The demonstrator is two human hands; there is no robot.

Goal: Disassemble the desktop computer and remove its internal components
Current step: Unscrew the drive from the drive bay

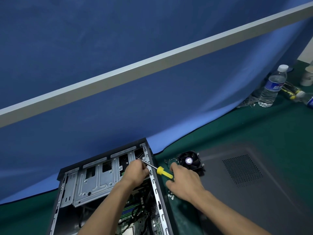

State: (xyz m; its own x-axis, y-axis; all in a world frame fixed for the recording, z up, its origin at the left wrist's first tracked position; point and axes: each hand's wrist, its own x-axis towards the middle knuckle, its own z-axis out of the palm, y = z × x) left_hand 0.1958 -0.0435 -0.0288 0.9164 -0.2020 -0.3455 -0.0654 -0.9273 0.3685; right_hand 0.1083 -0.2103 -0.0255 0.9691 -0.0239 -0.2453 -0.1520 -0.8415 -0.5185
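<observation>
An open desktop case point(94, 182) lies on its side on the green mat, showing a silver drive cage and, lower down, the green motherboard point(133, 212). My right hand point(183, 182) grips the yellow handle of a screwdriver point(163, 173); its shaft points up-left over the case's right rail into the upper corner. My left hand point(136, 173) sits inside the case by the shaft, fingers curled near the tip; what they hold is hidden. A removed black fan point(189, 161) lies on the mat just right of the case.
The grey side panel point(254, 184) with a perforated vent lies flat at right. Several loose screws point(170, 195) sit by my right wrist. Far right stand a water bottle point(272, 87), a second bottle, a paper cup point(307, 77) and yellow-handled tools. A blue partition rises behind.
</observation>
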